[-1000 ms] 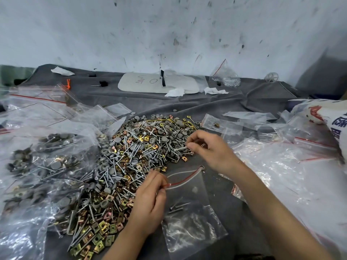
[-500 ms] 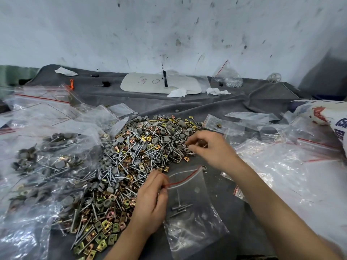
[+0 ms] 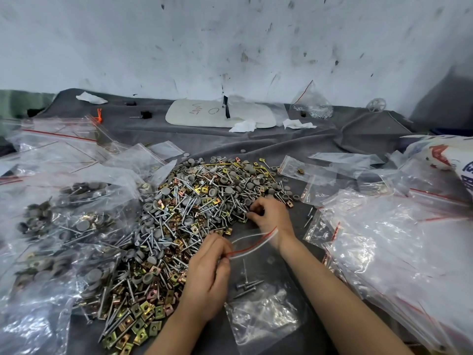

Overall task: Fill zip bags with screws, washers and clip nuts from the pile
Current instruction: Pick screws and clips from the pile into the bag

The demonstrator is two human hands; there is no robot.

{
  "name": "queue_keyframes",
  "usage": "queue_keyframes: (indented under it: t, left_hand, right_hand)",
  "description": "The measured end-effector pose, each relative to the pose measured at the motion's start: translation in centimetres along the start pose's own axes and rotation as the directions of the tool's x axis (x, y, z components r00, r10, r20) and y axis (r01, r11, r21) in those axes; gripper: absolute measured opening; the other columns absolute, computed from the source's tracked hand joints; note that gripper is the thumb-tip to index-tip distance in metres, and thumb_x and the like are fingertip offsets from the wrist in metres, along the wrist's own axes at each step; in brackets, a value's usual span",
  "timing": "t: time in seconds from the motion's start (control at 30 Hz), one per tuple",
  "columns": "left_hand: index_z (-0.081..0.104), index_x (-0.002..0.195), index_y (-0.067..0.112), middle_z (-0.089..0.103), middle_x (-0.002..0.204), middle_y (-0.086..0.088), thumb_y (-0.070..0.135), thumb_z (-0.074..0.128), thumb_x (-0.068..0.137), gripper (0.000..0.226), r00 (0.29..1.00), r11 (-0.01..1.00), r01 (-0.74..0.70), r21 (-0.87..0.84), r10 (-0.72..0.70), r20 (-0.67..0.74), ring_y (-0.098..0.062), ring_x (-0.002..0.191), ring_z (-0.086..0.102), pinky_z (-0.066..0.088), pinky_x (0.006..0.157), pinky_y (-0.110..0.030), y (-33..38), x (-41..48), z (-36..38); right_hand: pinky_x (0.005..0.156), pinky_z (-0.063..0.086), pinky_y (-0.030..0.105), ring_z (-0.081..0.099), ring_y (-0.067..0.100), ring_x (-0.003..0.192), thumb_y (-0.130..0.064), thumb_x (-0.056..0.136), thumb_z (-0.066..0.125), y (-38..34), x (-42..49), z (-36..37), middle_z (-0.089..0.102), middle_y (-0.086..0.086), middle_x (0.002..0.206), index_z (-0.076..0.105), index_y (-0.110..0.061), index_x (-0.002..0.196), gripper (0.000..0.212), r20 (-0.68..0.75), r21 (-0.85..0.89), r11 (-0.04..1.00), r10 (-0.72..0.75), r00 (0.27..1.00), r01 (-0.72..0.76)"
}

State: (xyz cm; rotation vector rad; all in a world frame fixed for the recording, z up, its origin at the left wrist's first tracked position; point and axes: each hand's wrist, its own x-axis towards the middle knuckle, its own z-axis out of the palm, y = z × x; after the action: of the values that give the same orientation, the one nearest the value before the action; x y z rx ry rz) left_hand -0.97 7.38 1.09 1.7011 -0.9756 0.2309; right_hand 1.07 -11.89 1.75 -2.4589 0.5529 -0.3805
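Pinching zip bag [image 3: 266,311] rim beside pile [image 3: 184,201]

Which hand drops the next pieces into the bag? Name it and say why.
Right. The right hand is at the pile's edge, fingers curled in it, just beyond the bag's mouth. The left hand is busy pinching the bag open at its red zip.

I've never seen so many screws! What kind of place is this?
Probably a small workshop's packing table. A big pile of screws, washers and clip nuts lies on a grey cloth, filled zip bags are heaped beside it, and the wall behind is scuffed.
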Motion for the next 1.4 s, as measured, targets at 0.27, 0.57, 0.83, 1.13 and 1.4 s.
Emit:
queue_keyframes:
  t: [0.27, 0.57, 0.83, 1.13, 1.4]
  left_hand:
    - [0.049, 0.074, 0.011, 0.051, 0.078, 0.002, 0.014, 0.038, 0.083, 0.015, 1.000, 1.000, 0.019, -0.002, -0.019, 0.004, -0.013, 0.074, 0.049, 0.038, 0.064, -0.024, 0.1, -0.1, 0.1]
    - [0.047, 0.077, 0.018, 0.049, 0.079, 0.004, 0.016, 0.037, 0.083, 0.012, 0.999, 0.999, 0.036, -0.007, -0.036, -0.003, -0.008, 0.074, 0.048, 0.035, 0.064, -0.019, 0.0, -0.1, 0.1]
    - [0.048, 0.074, 0.014, 0.050, 0.078, 0.003, 0.016, 0.037, 0.082, 0.013, 0.999, 0.999, 0.049, -0.004, -0.049, -0.004, -0.010, 0.074, 0.049, 0.037, 0.064, -0.024, 0.0, -0.3, 0.2]
    - [0.044, 0.076, 0.024, 0.049, 0.078, 0.004, 0.017, 0.037, 0.081, 0.012, 0.999, 0.999, 0.044, -0.024, -0.044, -0.016, -0.011, 0.073, 0.049, 0.037, 0.064, -0.024, 0.4, -0.3, 0.3]
    - [0.043, 0.076, 0.024, 0.050, 0.077, 0.002, 0.016, 0.037, 0.081, 0.011, 1.000, 1.000, 0.020, -0.022, -0.020, -0.020, -0.012, 0.074, 0.049, 0.038, 0.064, -0.027, 0.4, 0.0, 0.1]
  right_hand:
    - [0.067, 0.047, 0.016, 0.061, -0.001, 0.066, -0.015, 0.084, 0.070, -1.9, -1.0, -4.1, 0.068, -0.010, 0.080, 0.066, -0.027, 0.079, 0.014, 0.013, 0.285, 0.957, -0.048, 0.999, 0.042]
    - [0.076, 0.049, 0.020, 0.060, 0.005, 0.080, -0.007, 0.081, 0.070, -7.3, -4.0, -10.5, 0.062, -0.012, 0.084, 0.073, -0.022, 0.083, 0.016, 0.350, 0.117, 0.917, -0.398, 0.848, 0.382]
    - [0.072, 0.048, 0.014, 0.061, 0.008, 0.080, -0.015, 0.086, 0.066, -5.8, -3.3, -9.5, 0.066, -0.012, 0.096, 0.069, -0.028, 0.097, 0.017, 0.192, 0.177, 0.951, -0.286, 0.939, 0.253]
    - [0.079, 0.038, 0.022, 0.057, 0.009, 0.087, -0.027, 0.080, 0.074, -1.2, 0.1, -3.0, 0.066, -0.007, 0.091, 0.072, -0.021, 0.089, 0.010, 0.201, 0.001, 0.998, 0.057, 0.978, -0.059]
    - [0.068, 0.039, 0.014, 0.055, 0.007, 0.081, -0.023, 0.085, 0.069, -1.4, 0.3, -1.8, 0.063, -0.011, 0.083, 0.068, -0.022, 0.084, 0.002, 0.056, 0.114, 0.993, -0.013, 0.998, 0.006]
